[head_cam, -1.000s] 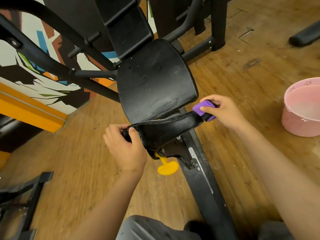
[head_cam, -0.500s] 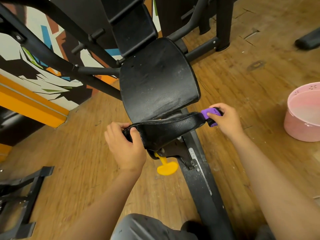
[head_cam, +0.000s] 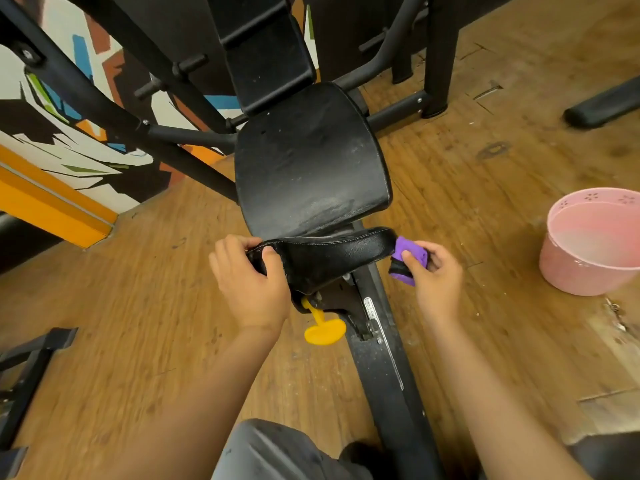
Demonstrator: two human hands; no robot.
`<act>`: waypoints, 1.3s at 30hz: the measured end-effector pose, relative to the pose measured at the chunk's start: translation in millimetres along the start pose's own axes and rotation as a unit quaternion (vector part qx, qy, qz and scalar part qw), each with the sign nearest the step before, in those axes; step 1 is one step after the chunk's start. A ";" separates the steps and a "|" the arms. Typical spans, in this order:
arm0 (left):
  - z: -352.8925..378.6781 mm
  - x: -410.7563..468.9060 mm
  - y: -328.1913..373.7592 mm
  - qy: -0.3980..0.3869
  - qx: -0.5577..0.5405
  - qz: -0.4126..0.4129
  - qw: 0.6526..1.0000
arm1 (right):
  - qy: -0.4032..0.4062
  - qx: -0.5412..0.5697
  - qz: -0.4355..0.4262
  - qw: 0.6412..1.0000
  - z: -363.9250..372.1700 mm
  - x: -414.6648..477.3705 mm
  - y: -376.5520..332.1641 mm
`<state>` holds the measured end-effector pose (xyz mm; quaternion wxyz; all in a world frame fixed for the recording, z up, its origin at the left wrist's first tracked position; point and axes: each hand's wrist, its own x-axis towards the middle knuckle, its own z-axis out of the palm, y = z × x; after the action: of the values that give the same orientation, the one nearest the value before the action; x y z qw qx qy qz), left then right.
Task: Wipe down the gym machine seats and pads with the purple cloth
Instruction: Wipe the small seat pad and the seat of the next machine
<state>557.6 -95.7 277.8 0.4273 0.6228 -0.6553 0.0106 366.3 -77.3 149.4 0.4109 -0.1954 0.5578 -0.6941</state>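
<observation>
A black gym machine seat (head_cam: 311, 161) with a dusty, scuffed top sits in the middle, and a black back pad (head_cam: 266, 46) rises behind it. The seat's front lip (head_cam: 332, 251) curls down toward me. My left hand (head_cam: 249, 282) grips the left end of that lip, thumb on top. My right hand (head_cam: 433, 275) holds the bunched purple cloth (head_cam: 407, 258) against the lip's right end.
A pink bucket (head_cam: 588, 268) stands on the wooden floor at the right. A yellow adjustment knob (head_cam: 323, 329) sticks out under the seat, above the black floor rail (head_cam: 388, 368). Black frame tubes (head_cam: 104, 98) cross at the left before a painted wall. Another black frame (head_cam: 27, 368) lies at lower left.
My right hand with the purple cloth has slid down round the right end of the seat's front lip, closer to me. My left hand has kept its grip.
</observation>
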 end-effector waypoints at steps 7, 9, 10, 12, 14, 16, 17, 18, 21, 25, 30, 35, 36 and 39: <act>0.1 0.0 -4.5 -0.002 -0.018 -0.001 1.000 | -0.098 -0.137 -0.095 0.981 49.7 -69.5 -15.2; -0.6 0.0 -6.6 -0.001 -0.019 0.000 1.000 | -0.097 -0.125 -0.087 0.984 57.7 -82.2 -23.8; -1.0 0.3 -6.8 0.001 -0.021 0.000 1.000 | -0.106 -0.114 -0.076 0.985 59.4 -85.9 -29.1; -1.7 0.4 -6.4 0.003 -0.025 -0.001 1.000 | -0.133 -0.095 -0.065 0.984 60.8 -95.9 -46.8; -3.6 -0.5 -3.8 -0.003 -0.042 -0.012 0.999 | -0.168 -0.085 -0.073 0.979 62.6 -104.5 -66.8; -8.7 -2.3 -0.5 -0.018 -0.082 -0.041 0.996 | -0.203 -0.102 -0.094 0.969 63.6 -108.1 -83.3; -13.3 -4.5 -0.1 -0.028 -0.102 -0.052 0.993 | -0.211 -0.113 -0.106 0.965 64.6 -109.5 -90.1; -20.9 -8.6 1.0 -0.032 -0.116 -0.056 0.991 | -0.209 -0.121 -0.113 0.964 65.9 -110.4 -95.7; -46.4 -26.7 3.8 0.003 -0.169 -0.062 0.984 | -0.170 -0.137 -0.124 0.968 69.3 -109.0 -108.4; -61.8 -43.6 13.9 -0.042 -0.283 -0.064 0.956 | -0.173 -0.191 -0.158 0.953 84.0 -112.4 -115.1; -67.2 -36.8 15.1 -0.043 -0.325 -0.083 0.941 | -0.184 -0.229 -0.195 0.936 106.4 -126.9 -129.2; -76.7 -24.5 2.9 -0.088 -0.363 -0.096 0.923 | -0.175 -0.258 -0.187 0.932 114.1 -131.3 -136.7; -79.2 -22.8 0.3 -0.101 -0.369 -0.089 0.920 | -0.181 -0.255 -0.186 0.931 115.6 -132.4 -137.5; -84.5 -19.0 -3.7 -0.131 -0.387 -0.098 0.907 | -0.207 -0.263 -0.185 0.924 123.2 -139.0 -140.3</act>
<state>604.2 -35.1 318.6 0.5439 0.4655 -0.5935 -0.3678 488.2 -37.8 343.7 0.3155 -0.5356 0.5771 -0.5297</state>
